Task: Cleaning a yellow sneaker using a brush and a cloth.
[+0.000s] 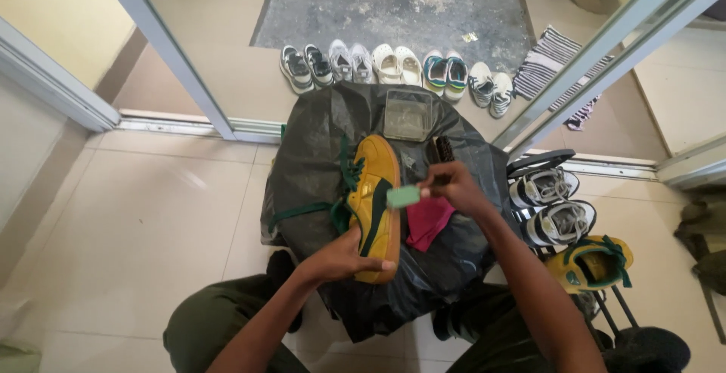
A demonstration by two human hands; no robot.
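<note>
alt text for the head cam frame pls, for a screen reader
A person's left hand steadies a yellow sneaker with green laces on a black plastic sheet while the right hand holds a small green block against its side. A pink cloth lies beside it; a row of shoes lines the doorway beyond.

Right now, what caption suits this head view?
Left hand steadies a yellow sneaker while right hand holds a green block.
</note>
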